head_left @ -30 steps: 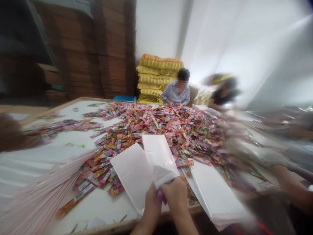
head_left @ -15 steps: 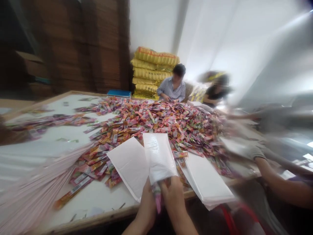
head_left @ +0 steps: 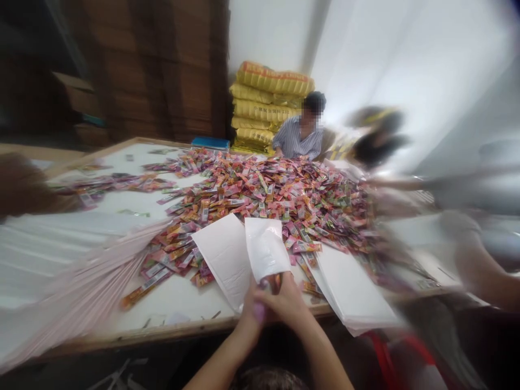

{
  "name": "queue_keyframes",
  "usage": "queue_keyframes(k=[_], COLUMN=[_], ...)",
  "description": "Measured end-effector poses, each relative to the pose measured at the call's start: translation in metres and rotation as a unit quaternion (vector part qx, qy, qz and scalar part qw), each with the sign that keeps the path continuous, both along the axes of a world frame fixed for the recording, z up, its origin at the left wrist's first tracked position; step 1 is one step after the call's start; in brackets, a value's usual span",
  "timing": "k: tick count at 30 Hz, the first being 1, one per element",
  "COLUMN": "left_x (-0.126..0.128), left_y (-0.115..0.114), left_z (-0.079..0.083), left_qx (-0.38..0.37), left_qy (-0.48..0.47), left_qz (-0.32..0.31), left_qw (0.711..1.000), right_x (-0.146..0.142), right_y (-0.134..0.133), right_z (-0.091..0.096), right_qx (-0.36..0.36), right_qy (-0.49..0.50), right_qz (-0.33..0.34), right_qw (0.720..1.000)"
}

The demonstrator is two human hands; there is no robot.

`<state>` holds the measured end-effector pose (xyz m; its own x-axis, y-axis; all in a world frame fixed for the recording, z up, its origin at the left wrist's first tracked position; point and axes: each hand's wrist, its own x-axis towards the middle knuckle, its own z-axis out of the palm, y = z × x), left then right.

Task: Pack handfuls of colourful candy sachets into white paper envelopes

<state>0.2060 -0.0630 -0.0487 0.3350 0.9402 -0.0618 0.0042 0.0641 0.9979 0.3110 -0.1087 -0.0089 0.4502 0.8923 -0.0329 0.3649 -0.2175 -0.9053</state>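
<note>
L hand (head_left: 252, 304) & R hand (head_left: 286, 299) meet at table edge (head_left: 170, 331), both closed round mouth of white bag (head_left: 266, 248) w/ colored sachets (head_left: 273, 281) poking in. 2nd white bag (head_left: 224, 257) just left of hands, stack of white bags (head_left: 351, 292) just right. Sachet heap (head_left: 280, 197) beyond hands.
</note>
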Motion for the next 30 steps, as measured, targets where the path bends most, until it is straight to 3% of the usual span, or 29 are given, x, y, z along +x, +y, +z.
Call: queue_keyframes(k=[2, 4, 7, 11, 13, 16, 19, 22, 26, 30], left_x=[-0.004, -0.007, -0.004, 0.002, 0.001, -0.007, -0.013, -0.009, -0.009, -0.026], left_y=[0.004, 0.007, 0.007, -0.009, -0.015, -0.013, -0.004, -0.005, -0.017, -0.003], left_z=[0.004, 0.004, -0.003, -0.007, -0.001, 0.012, 0.02, 0.02, 0.024, 0.045], left_qx=[-0.007, -0.026, -0.05, -0.022, -0.041, -0.091, -0.024, 0.045, -0.089, -0.263], left_qy=[-0.021, -0.042, -0.054, -0.054, -0.084, -0.143, -0.117, -0.074, -0.131, -0.258], left_qz=[-0.019, -0.043, -0.056, -0.044, -0.04, -0.075, -0.08, -0.063, -0.104, -0.233], left_qw=[1.0, 0.998, 0.996, 0.997, 0.995, 0.983, 0.99, 0.994, 0.982, 0.9], right_x=[0.005, 0.007, -0.003, -0.024, -0.029, -0.03, -0.03, -0.031, -0.025, -0.016], right_y=[-0.002, -0.004, 0.0, 0.011, 0.012, 0.002, -0.011, -0.017, -0.019, -0.026], right_z=[-0.001, -0.003, -0.005, 0.0, 0.005, 0.014, 0.022, 0.023, 0.02, 0.03], right_qx=[0.001, 0.0, -0.01, -0.058, -0.067, -0.056, -0.053, -0.082, -0.116, -0.089], right_qy=[-0.006, -0.033, -0.139, -0.273, -0.292, -0.243, -0.234, -0.296, -0.339, -0.301], right_qz=[0.052, 0.054, -0.044, -0.146, -0.136, -0.071, -0.071, -0.084, -0.075, -0.115], right_qw=[0.999, 0.998, 0.989, 0.949, 0.944, 0.966, 0.968, 0.948, 0.931, 0.943])
